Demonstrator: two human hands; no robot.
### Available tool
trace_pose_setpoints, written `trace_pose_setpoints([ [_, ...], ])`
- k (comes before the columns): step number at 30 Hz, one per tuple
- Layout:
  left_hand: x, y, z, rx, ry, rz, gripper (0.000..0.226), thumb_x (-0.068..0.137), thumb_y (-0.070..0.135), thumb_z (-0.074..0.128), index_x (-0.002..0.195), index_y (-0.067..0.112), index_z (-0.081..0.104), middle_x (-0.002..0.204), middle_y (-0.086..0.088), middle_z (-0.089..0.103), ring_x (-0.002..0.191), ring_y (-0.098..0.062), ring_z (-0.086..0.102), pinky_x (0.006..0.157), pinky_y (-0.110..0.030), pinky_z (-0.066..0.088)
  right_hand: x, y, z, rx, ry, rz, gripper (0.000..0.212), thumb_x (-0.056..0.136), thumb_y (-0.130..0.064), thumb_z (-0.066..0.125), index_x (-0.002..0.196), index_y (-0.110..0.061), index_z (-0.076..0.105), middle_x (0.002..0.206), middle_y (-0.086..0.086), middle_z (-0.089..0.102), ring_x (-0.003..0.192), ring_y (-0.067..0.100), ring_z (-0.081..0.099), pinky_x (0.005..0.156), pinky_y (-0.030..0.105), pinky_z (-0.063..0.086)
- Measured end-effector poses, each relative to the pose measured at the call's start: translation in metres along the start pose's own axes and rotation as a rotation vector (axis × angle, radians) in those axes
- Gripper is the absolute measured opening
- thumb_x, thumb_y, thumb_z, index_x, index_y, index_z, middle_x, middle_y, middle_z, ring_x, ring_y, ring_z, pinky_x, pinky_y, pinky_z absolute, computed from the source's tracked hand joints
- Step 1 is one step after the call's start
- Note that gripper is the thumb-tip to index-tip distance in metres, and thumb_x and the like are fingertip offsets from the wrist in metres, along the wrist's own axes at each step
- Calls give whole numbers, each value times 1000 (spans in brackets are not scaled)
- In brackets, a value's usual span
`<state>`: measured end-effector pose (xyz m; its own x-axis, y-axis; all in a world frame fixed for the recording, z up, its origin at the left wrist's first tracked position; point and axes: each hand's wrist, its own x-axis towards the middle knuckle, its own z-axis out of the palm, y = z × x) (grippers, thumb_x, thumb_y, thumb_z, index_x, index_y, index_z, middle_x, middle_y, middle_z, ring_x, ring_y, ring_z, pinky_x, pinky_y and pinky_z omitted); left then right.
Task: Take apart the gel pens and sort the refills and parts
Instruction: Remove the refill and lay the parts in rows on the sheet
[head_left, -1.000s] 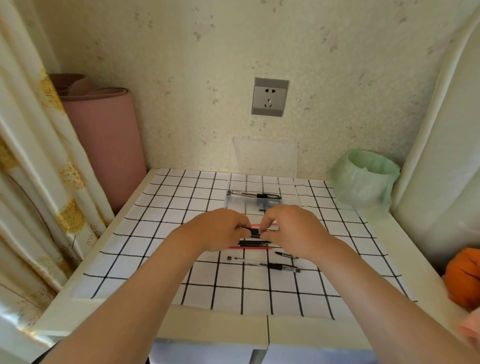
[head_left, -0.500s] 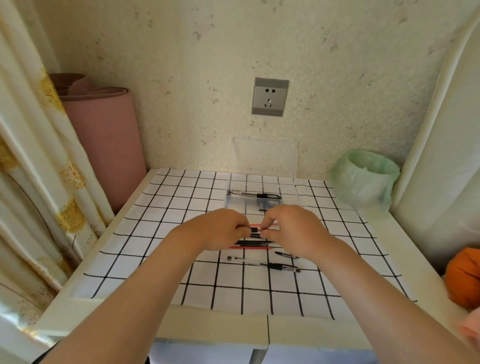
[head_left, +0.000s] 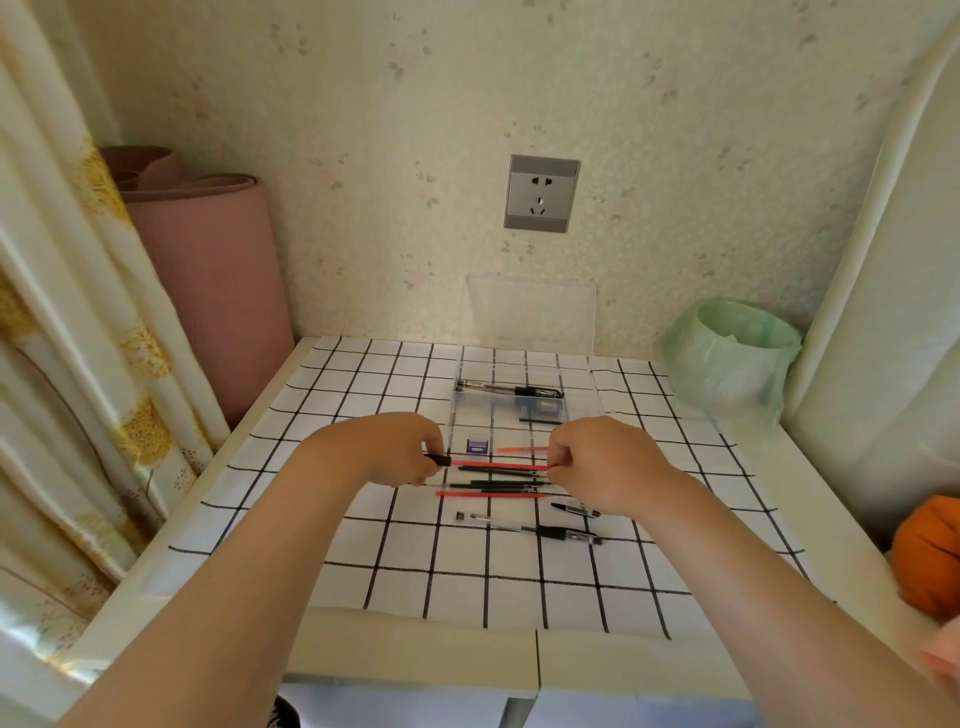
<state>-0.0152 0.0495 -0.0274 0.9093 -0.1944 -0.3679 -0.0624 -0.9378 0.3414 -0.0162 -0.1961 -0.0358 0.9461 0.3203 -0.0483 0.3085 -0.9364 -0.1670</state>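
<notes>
separating a red refill (head_left: 501, 464) from its black tip (head_left: 440, 460)
left hand (head_left: 384, 449) grips the tip, right hand (head_left: 597, 460) pinches the refill; next, lay it among the loose refills (head_left: 498, 486).

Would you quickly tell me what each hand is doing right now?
Left hand: closed, pinching a small black pen part.
Right hand: closed, pinching the end of a red refill.
</notes>
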Motion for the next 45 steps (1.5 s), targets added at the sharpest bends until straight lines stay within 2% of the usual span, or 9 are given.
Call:
trace_pose_setpoints([
  [4,-5,-3,-6,131,27,-40,21,93,32,59,111,22,64,102,2,66,85,-12,58,62,-19,39,0,2,1,-58,-18,24,9,91,-31,58,90,-32,67,94,-11,66,87,13,61,69,28,45],
  [7,-5,-3,-6,159,71,-57,23,91,33,64,111,21,64,103,1,65,88,-14,59,65,-21,41,0,2,2,-58,-31,26,10,91,-31,57,91,-32,67,93,-11,66,87,13,61,69,28,46],
  [13,-3,16,1,-48,260,186,19,87,36,68,106,33,66,98,10,60,93,-11,58,83,-29,48,2,-5,3,57,-6,-30,11,89,-35,61,93,-31,70,94,-13,67,87,11,61,73,28,49],
  [16,-2,25,6,-6,270,259,18,87,37,67,105,34,69,101,13,60,95,-9,58,85,-33,50,1,-8,2,112,35,-62,12,90,-36,62,99,-33,70,97,-16,67,86,7,59,74,27,47],
  [22,-2,26,7,35,249,225,16,89,38,65,102,32,71,98,11,68,93,-10,62,84,-37,53,-1,-11,0,128,80,-76,13,89,-38,66,99,-33,71,97,-16,68,83,3,56,72,26,46],
  [29,-1,25,9,73,186,178,19,91,36,61,107,28,68,100,7,67,94,-13,62,83,-35,53,3,1,-2,-6,13,66,7,84,-36,70,91,-33,71,94,-14,69,89,12,63,73,28,49],
  [34,3,31,21,138,107,180,17,90,34,59,101,24,68,97,3,67,83,-13,59,67,-27,46,4,15,5,-50,-75,119,12,87,-32,66,97,-32,73,97,-12,71,91,13,64,70,26,46],
  [38,9,36,31,187,93,177,12,86,33,62,95,26,67,86,8,63,73,-10,55,63,-26,44,3,14,10,-36,-61,101,18,87,-34,68,105,-32,70,103,-11,69,97,14,63,80,29,51],
  [45,14,36,33,252,103,179,7,85,33,62,85,26,63,73,10,56,65,-7,50,56,-24,38,1,15,12,-41,-86,83,13,85,-36,69,98,-34,71,101,-12,68,92,12,63,77,27,50],
])
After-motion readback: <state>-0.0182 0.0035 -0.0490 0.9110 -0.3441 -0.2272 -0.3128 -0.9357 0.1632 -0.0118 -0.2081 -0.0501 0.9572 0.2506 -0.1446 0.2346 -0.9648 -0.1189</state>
